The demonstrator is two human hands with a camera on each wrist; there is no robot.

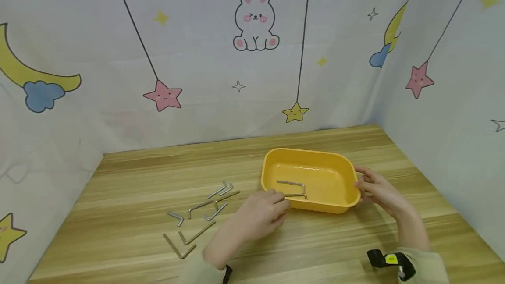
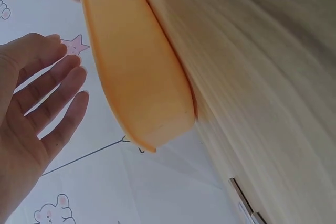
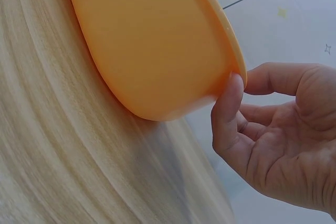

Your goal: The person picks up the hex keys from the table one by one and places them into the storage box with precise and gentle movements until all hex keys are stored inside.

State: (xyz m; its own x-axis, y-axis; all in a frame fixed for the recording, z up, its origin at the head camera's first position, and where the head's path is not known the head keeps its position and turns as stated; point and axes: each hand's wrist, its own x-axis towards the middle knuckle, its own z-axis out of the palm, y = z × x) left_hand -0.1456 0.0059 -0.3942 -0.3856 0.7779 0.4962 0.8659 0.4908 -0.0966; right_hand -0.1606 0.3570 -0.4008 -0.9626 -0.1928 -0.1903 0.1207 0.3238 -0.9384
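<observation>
A yellow plastic tray (image 1: pixel 327 208) stands on the wooden table, with two L-shaped hex keys (image 1: pixel 291 182) lying inside near its left front. My right hand (image 1: pixel 380 192) pinches the rim at the tray's right end; in the right wrist view its thumb and a finger (image 3: pixel 228 103) meet at that rim. Over the tray's front left edge is my left hand (image 1: pixel 258 214), and the left wrist view shows its fingers (image 2: pixel 65 82) loosely bent with nothing between them. Left of that hand, several more hex keys (image 1: pixel 201 232) in silver and brass tones are scattered on the wood.
The wooden table (image 1: pixel 138 179) is enclosed at the back and sides by a white cloth (image 1: pixel 213 69) printed with stars, moons and a rabbit. A black strap (image 1: pixel 404 266) circles the right wrist over a light sleeve (image 1: pixel 428 266).
</observation>
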